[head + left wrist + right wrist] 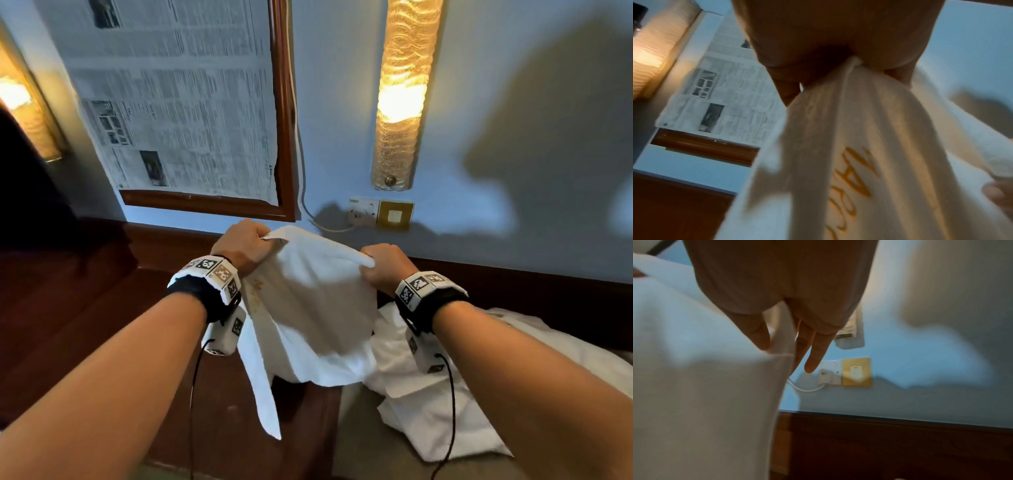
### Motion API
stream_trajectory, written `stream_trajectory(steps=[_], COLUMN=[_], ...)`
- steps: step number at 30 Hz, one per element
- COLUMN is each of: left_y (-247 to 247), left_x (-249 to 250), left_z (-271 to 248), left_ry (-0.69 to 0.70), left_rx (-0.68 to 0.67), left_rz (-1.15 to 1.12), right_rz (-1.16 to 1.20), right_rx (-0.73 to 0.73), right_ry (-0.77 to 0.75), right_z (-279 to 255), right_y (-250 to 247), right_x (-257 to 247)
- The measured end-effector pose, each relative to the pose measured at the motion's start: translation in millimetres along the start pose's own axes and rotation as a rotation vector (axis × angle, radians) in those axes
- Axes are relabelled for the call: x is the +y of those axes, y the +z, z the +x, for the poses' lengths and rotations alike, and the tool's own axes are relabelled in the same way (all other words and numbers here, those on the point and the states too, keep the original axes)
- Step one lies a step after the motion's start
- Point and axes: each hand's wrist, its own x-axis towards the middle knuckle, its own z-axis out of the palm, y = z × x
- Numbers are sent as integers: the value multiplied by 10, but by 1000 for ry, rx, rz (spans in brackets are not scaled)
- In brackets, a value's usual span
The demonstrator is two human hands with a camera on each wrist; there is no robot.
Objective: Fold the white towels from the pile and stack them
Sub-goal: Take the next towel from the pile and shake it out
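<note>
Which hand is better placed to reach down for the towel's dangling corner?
Left, probably. The left hand grips the towel above its dangling corner; the right hand holds the opposite end.

white towel (308,308) | gold lettering | hanging, held up | pile (428,394) below-right

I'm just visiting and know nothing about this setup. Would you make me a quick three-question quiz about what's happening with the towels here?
1. True or false: only one hand grips the raised towel.
2. Where does the pile of towels lie relative to the raised towel? A) to its left B) below it, to the right C) hung on the wall
3. Fill in: the lettering on the raised towel is ____ in colour.

Key:
1. False: the left hand and the right hand each grip its top edge.
2. B
3. Gold; the word cannot be read whole.
</note>
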Motion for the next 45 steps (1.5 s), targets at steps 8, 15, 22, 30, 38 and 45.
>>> stream_trajectory(steps=[8,15,22,30,38,45], left_y=[169,534,159,-699,-952,-457], left_x=[-96,325,65,-687,-1202,-372], left_z=[49,-96,11,-101,-208,-436], left_ry=[10,150,219,321,401,471], left_rx=[-12,123,206,219,-19,-308], left_rz=[46,-405,-475,-446,-566,-790], right_rz=[480,252,265,-27,132,71], right_rx=[331,376,399,72,592,677], right_ry=[-62,-139,-150,202,312,88], right_z=[106,204,167,-283,-416,-535], right_y=[-161,-380,-242,616,390,-146], right_x=[-67,-593,-886,-482,-1118,-2061])
